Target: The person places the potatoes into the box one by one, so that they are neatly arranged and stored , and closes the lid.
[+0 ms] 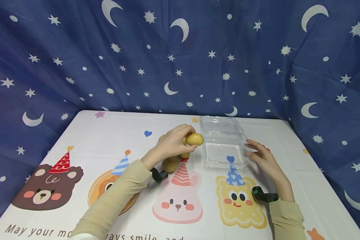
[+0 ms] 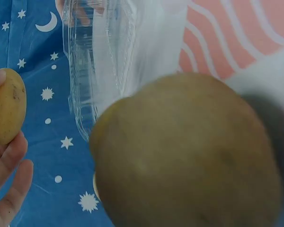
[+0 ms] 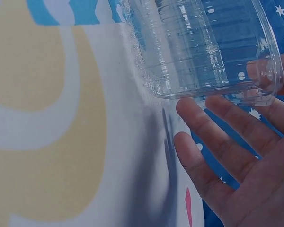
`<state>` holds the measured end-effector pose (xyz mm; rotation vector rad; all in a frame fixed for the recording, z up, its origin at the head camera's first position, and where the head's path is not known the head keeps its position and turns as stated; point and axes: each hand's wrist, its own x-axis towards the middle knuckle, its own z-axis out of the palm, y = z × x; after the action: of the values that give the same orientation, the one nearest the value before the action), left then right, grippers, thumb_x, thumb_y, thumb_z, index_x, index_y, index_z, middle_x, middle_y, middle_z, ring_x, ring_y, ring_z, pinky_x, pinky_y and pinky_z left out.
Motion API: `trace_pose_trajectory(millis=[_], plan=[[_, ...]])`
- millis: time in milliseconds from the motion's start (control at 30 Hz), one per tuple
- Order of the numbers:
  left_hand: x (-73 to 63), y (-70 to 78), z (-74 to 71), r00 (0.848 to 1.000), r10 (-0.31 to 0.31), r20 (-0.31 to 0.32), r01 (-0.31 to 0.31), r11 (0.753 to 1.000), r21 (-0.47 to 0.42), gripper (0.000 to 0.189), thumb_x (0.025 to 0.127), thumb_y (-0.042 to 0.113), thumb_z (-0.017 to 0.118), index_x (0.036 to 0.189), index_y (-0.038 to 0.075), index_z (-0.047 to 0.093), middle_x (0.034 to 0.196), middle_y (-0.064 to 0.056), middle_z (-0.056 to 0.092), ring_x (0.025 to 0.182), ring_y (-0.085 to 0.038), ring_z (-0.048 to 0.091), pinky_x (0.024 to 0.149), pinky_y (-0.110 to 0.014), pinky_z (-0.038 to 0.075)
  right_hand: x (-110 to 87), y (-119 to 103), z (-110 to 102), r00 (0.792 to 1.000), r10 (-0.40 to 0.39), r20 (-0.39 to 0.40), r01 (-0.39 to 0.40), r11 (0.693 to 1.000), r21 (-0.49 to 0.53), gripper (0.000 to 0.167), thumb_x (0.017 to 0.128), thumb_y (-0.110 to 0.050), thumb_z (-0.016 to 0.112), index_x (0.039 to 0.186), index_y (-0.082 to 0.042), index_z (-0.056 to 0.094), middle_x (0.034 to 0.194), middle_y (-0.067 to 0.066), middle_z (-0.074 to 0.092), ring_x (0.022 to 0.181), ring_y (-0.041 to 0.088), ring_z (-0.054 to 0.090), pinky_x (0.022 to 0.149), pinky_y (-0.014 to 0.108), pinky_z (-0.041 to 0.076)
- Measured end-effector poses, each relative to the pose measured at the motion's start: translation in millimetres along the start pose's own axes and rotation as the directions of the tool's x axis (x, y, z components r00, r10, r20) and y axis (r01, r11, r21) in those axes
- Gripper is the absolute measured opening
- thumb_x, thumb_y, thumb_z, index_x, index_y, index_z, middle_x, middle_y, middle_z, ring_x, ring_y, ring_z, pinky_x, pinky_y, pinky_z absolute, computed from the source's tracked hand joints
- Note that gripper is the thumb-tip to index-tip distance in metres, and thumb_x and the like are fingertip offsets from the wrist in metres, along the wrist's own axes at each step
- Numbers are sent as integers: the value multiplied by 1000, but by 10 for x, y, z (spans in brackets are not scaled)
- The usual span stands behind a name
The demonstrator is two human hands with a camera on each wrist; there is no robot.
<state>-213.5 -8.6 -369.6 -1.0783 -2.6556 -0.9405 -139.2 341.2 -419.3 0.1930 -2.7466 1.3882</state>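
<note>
My left hand (image 1: 177,142) pinches a small yellow potato (image 1: 195,139) between thumb and fingertips, left of the clear plastic clamshell box (image 1: 225,165). The same potato (image 2: 10,106) shows a dark blemish in the left wrist view. Below and behind this hand lie several more potatoes, partly covered by it; the nearest, a larger brownish potato (image 1: 170,164), fills much of the left wrist view. The box stands with its lid (image 1: 219,125) folded back toward the curtain. My right hand (image 1: 262,160) touches the box's right side, its fingers extended and spread along the wall (image 3: 213,90).
A white tablecloth (image 1: 123,123) printed with cartoon animals and lettering covers the table. Behind its far edge hangs a blue curtain (image 1: 198,86) with moons and stars. Black wrist cameras (image 1: 159,175) sit on both wrists.
</note>
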Motion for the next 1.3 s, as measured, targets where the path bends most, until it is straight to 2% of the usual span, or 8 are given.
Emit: trace_pose_trajectory(millis=[100,200,500,633,933,1167,1300], plan=[[79,43,34,1000,28,12,-28,1000,-5,34,77,31,75,104,18,60,93,5,59,84,-14,55,72,-25,45,-2,-12,-7,1000,-6,-5,6,1000,1,51,98,-13,52,145,-1,37,135,29,51,93,-10,60,79,5,43],[144,89,59,999,27,25,-26,1000,-7,34,77,32,75,104,18,59,93,6,59,86,-17,58,72,-26,45,-4,-24,-9,1000,-11,-11,11,1000,1,50,98,-12,52,144,0,37,134,30,51,92,-9,60,78,6,43],[313,215,142,998,59,39,-60,998,36,34,77,33,75,103,19,58,91,7,57,81,-8,50,71,-24,44,3,-11,-8,1000,-15,-14,15,1000,-5,49,98,-12,52,144,0,38,133,30,52,93,-5,60,78,7,44],[395,278,181,996,70,46,-72,996,45,33,78,34,74,102,19,58,90,7,56,79,-7,49,68,-23,42,7,0,-10,1000,-11,-9,11,1000,-11,49,98,-13,51,144,-1,39,134,29,53,93,-4,60,78,8,44],[624,397,308,990,83,111,-91,994,64,35,78,36,74,104,18,59,90,6,57,78,-8,50,63,-20,38,-5,-14,-18,1000,11,2,-11,1000,-12,51,98,-15,51,145,-2,37,136,28,51,94,-6,58,78,7,43],[791,508,391,982,140,128,-153,983,102,29,79,35,73,99,19,59,85,7,56,73,-8,50,60,-20,36,4,1,-7,1000,-4,8,4,1000,1,50,98,-14,51,145,-1,37,135,29,51,95,-5,59,79,7,44],[903,582,435,975,152,163,-174,976,131,28,79,35,72,98,19,59,85,8,56,73,-7,49,59,-19,35,9,1,-7,1000,-16,9,16,1000,9,50,99,-13,51,145,0,37,134,30,51,94,-5,60,78,8,45]])
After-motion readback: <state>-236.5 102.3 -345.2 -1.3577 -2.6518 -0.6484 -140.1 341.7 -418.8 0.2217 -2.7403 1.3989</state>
